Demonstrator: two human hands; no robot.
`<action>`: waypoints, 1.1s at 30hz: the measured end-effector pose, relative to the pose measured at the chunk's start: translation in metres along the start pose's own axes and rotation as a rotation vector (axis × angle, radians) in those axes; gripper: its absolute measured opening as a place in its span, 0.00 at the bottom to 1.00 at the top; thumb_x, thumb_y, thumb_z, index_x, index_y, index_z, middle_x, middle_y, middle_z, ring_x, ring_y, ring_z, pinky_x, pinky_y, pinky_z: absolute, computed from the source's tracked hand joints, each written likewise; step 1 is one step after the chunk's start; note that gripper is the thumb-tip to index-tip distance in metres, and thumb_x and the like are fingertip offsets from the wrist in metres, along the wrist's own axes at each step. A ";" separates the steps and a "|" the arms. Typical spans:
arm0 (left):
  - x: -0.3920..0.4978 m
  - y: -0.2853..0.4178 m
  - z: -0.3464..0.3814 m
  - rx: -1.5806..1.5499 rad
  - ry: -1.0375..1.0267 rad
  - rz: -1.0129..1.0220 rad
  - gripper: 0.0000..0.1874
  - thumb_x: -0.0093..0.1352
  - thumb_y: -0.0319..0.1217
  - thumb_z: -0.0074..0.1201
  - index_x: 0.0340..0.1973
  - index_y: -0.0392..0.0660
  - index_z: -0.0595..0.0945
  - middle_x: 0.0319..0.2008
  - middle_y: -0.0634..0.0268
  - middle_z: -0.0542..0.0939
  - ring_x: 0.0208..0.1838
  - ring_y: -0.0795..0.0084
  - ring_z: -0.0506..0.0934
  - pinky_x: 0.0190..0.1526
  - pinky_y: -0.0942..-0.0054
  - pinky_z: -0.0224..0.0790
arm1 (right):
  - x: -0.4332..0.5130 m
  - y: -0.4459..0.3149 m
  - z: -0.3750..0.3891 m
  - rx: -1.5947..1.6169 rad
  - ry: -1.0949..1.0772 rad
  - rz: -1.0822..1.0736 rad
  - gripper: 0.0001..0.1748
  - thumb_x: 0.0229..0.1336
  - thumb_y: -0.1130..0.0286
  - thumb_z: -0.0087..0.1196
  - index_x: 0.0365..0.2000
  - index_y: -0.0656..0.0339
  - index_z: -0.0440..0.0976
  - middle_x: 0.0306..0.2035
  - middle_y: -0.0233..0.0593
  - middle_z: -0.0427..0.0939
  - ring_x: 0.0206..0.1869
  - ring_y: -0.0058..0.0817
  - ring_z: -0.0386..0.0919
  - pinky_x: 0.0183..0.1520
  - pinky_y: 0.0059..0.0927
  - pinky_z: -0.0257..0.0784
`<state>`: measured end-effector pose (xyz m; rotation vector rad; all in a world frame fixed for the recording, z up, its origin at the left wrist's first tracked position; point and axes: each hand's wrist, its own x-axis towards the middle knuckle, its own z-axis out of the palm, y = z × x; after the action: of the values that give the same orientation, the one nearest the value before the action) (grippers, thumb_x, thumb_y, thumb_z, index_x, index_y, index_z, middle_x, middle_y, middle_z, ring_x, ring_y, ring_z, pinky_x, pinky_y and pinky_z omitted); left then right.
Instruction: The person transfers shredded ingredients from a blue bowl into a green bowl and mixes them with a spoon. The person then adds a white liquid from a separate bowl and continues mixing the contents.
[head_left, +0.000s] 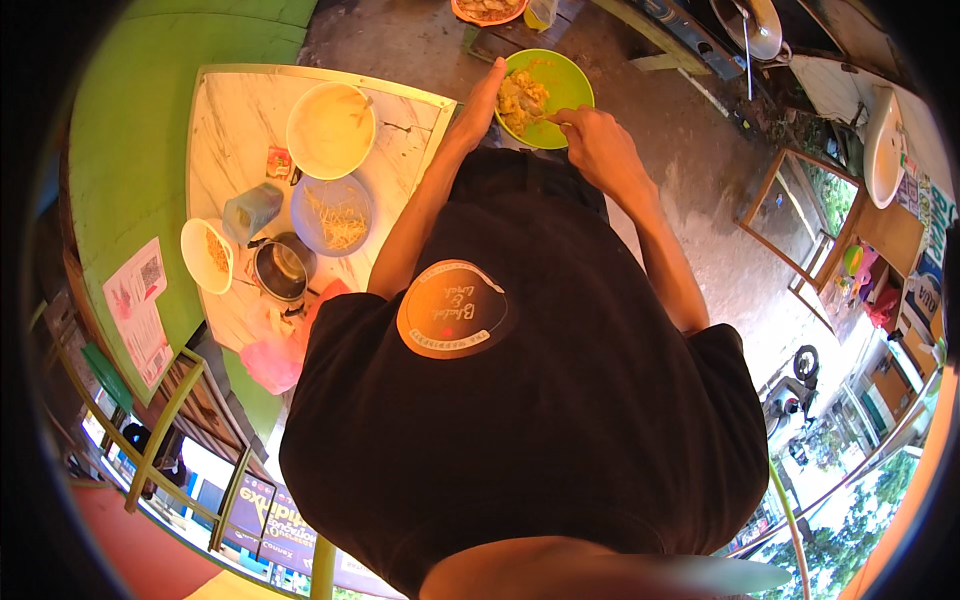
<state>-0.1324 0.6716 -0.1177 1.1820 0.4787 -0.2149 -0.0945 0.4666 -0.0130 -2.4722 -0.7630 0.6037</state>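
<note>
A lime-green bowl (571, 84) sits in front of me, near my lap. A lumpy yellow mash (521, 101) lies mostly on its left side. My left hand (478, 105) grips the bowl's left rim, thumb pointing up along the edge. Over the right rim, my right hand (596, 142) is closed around the thin handle of a utensil (556, 120) that reaches into the mash. The utensil's far end is buried in the food, so I cannot tell whether it is a spoon or a fork.
Left of me, a marble-patterned table (247, 105) bears a cream tub (330, 127), a blue plate (300, 206) of pale shreds, a metal pot (283, 266), a white bowl (196, 255) and a pink plastic bag (270, 364). Ahead stands an orange-rimmed dish (487, 11); a wok (757, 30) is far right.
</note>
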 end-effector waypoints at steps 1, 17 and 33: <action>0.002 -0.003 -0.001 -0.015 -0.004 -0.013 0.45 0.84 0.63 0.33 0.75 0.32 0.69 0.76 0.50 0.70 0.76 0.65 0.68 0.78 0.65 0.55 | 0.003 0.002 -0.014 0.085 -0.081 0.052 0.17 0.69 0.75 0.53 0.53 0.60 0.86 0.39 0.54 0.85 0.38 0.48 0.86 0.43 0.45 0.78; 0.006 -0.002 0.007 -0.051 0.003 0.083 0.39 0.86 0.57 0.34 0.71 0.31 0.74 0.69 0.55 0.77 0.69 0.70 0.73 0.73 0.68 0.62 | -0.028 -0.005 -0.011 0.024 0.014 0.065 0.14 0.70 0.74 0.53 0.49 0.64 0.86 0.43 0.55 0.86 0.45 0.58 0.84 0.49 0.50 0.78; -0.003 0.000 -0.001 0.082 -0.080 0.054 0.40 0.86 0.59 0.35 0.71 0.33 0.73 0.71 0.53 0.75 0.71 0.67 0.72 0.74 0.67 0.60 | 0.000 0.000 -0.027 0.065 -0.087 0.048 0.14 0.68 0.73 0.54 0.46 0.65 0.87 0.40 0.59 0.85 0.43 0.60 0.84 0.49 0.53 0.79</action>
<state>-0.1351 0.6727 -0.1167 1.2597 0.3706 -0.2356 -0.0802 0.4583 0.0088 -2.4244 -0.7066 0.7458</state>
